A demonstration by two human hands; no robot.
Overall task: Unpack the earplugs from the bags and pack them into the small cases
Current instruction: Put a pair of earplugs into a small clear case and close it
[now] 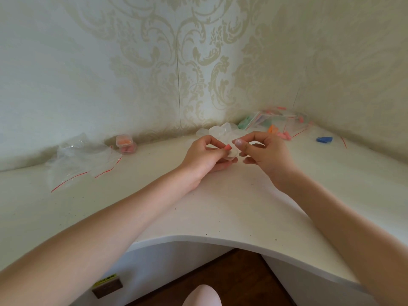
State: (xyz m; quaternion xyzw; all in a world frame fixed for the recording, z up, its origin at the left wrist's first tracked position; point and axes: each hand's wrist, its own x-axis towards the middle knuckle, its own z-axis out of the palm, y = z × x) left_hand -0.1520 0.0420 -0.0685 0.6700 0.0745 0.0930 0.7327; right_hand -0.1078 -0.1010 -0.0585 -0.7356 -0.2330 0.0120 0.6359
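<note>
Left hand (pixel 206 154) fingers pinch pink earplug (pixel 227 147) over clear case (pixel 233 153); right hand (pixel 263 152) fingers grip case.

white desk (pixel 220 206), cream damask wallpaper (pixel 176 62), pink earplug (pixel 227 147), blue earplugs (pixel 324 139), clear bags w/ red strips (pixel 84 160)

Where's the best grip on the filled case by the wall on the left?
Pinch the filled case across its two side walls, coming from above and the front. It sits upright with its lid shut, the wall close behind it, and the empty bags lying to its left.
</note>
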